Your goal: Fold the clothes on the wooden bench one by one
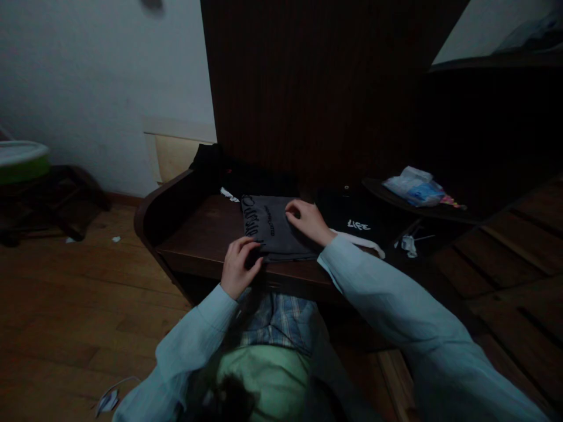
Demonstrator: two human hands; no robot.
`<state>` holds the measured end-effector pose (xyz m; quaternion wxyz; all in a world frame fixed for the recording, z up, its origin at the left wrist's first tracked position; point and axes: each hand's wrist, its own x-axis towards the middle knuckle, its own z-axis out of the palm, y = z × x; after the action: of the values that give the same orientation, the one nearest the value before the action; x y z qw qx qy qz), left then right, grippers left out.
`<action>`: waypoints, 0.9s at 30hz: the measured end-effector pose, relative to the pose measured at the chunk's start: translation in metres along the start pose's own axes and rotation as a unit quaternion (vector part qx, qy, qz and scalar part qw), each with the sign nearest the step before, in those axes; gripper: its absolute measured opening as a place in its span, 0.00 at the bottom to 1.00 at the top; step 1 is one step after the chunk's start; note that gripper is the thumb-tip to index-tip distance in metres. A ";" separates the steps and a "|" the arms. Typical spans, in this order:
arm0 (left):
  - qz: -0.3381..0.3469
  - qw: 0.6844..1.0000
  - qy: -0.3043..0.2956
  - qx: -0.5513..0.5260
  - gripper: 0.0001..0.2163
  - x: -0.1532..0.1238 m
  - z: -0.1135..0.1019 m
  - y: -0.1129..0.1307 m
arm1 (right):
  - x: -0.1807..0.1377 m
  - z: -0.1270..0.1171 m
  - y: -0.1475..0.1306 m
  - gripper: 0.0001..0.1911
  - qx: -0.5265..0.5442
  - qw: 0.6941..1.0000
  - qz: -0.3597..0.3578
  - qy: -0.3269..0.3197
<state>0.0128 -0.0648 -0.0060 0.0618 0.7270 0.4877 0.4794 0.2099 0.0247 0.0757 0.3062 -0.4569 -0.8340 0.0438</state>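
A folded grey garment [281, 225] with black lettering lies flat on the dark wooden bench. At its near left corner is my left hand [240, 266], thumb and fingers curved and apart, the fingertips close to the cloth. My right hand [310, 221] rests over the right part of the garment. Its thumb and fingers form a loose curve with a gap between them, and nothing shows inside. To the right lies a black cloth [347, 214] with white lettering, with a white strip [358, 240] along its near edge.
The dark bench [189, 225] has a curved raised left end and a tall back panel [316, 88]. Dark clothing [255, 179] lies along its rear. A plastic package [416, 184] sits on a small round surface at right. A green-and-white basin [24, 161] stands far left.
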 end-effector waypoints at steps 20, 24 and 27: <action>-0.067 0.992 -0.031 -0.103 0.13 0.022 0.027 -0.021 | -0.084 0.074 -0.030 0.17 0.016 0.999 0.024 -0.016; -0.056 0.994 -0.050 -0.083 0.16 0.020 0.029 -0.025 | -0.077 0.069 -0.024 0.12 0.040 0.997 0.053 -0.041; -0.051 0.994 -0.068 -0.072 0.17 0.019 0.030 -0.028 | -0.069 0.068 -0.026 0.14 0.073 0.991 0.110 -0.001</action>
<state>0.0186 -0.0243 -0.0250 0.1717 0.7261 0.4825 0.4588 0.1805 -0.0307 -0.0022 0.3318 -0.5219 -0.7736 0.1384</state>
